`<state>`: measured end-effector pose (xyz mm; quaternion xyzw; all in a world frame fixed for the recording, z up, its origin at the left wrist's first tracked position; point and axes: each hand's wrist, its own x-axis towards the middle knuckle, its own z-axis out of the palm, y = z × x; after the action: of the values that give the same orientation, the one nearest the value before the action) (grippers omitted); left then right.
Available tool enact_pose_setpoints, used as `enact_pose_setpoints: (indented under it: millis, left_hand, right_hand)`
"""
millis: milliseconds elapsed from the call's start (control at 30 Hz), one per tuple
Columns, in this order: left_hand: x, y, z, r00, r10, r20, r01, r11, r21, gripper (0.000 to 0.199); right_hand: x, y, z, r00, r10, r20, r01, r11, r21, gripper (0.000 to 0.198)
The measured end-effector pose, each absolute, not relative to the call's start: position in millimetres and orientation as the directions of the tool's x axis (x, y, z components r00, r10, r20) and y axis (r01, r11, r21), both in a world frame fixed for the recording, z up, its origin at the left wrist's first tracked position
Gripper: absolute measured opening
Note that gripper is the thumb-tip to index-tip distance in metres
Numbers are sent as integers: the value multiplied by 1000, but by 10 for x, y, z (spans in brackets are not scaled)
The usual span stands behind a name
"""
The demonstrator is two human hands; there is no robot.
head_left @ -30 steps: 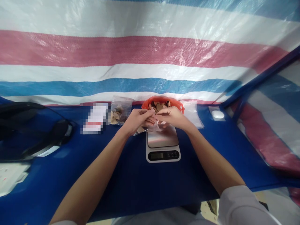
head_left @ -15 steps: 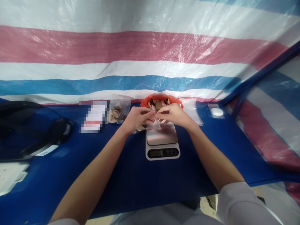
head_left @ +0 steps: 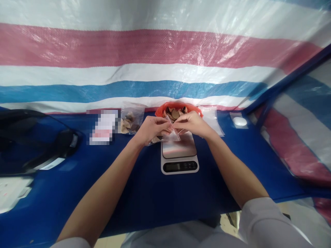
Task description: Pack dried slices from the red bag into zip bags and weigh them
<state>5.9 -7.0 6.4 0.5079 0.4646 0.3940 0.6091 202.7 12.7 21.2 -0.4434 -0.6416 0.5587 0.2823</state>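
Observation:
A clear zip bag (head_left: 172, 135) with a reddish seal line is pinched between my two hands, above the back part of the kitchen scale (head_left: 179, 151). My left hand (head_left: 154, 129) grips the bag's edge; brownish pieces show through the plastic beneath its fingers. My right hand (head_left: 192, 124) pinches the seal edge from the other side, thumb and finger together. Just behind the hands lies an orange-red bag (head_left: 161, 109), open, full of brown and tan dried slices (head_left: 176, 113). The scale's display is too dim to read.
Left of my hands lies a filled clear bag (head_left: 129, 122), beside a blurred-out white and red item (head_left: 104, 127). Flat clear bags (head_left: 216, 120) lie at right, near a white oval object (head_left: 240, 121). Black headgear (head_left: 38, 141) and a white box (head_left: 12, 193) occupy the left side of the blue table (head_left: 160, 203).
Both hands stay over the scale, still pinching the clear bag. Its seal edge now slants more, and my right fingers sit slightly farther right along it. The view has tilted a little.

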Motion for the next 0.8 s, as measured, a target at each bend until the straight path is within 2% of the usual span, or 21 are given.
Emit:
enact_pose_setpoints:
  millis: [167, 400, 600, 800]
  left_hand:
    - [49, -71, 110, 243, 959, -145, 105, 123, 987, 20]
    - [34, -94, 172, 215, 973, -90, 296, 23, 955, 17]
    - [-99, -60, 209, 207, 975, -76, 352, -2, 936, 21]
    - [-105, -78, 286, 237, 968, -85, 360, -6, 933, 19]
  right_hand:
    - [1994, 119, 191, -422, 893, -155, 224, -63, -973, 14]
    - [1991, 133, 131, -382, 921, -75, 302, 47, -952, 8]
    - [2087, 152, 248, -284, 955, -86, 268, -7, -963, 6]
    - [2044, 101, 301, -336, 936, -106, 326, 10, -945, 7]
